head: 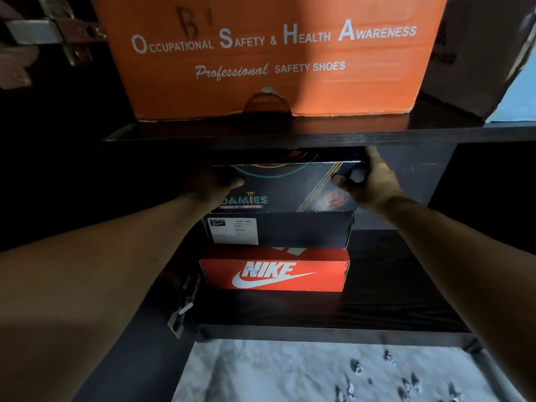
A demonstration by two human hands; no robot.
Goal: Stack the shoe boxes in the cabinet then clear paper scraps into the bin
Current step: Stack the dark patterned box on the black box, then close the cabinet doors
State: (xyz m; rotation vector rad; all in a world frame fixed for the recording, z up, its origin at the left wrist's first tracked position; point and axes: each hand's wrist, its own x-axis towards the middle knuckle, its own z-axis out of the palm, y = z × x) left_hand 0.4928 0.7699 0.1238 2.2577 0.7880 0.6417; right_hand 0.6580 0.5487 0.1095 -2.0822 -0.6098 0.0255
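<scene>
1. The dark Skechers box is being held at both ends — the left hand and the right hand are each curled round a side, grip clenched on it.
2. It is being set on the black box, which sits on the Nike box near the lower shelf front edge.
3. The upper shelf is lying just above — knuckles could be caught, or the stack nudged askew.

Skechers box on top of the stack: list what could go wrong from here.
1. The Skechers box, held by the left hand and right hand, sits close under the shelf; its lid may catch.
2. It rests on the black box and Nike box; a hard push could shift the stack.
</scene>
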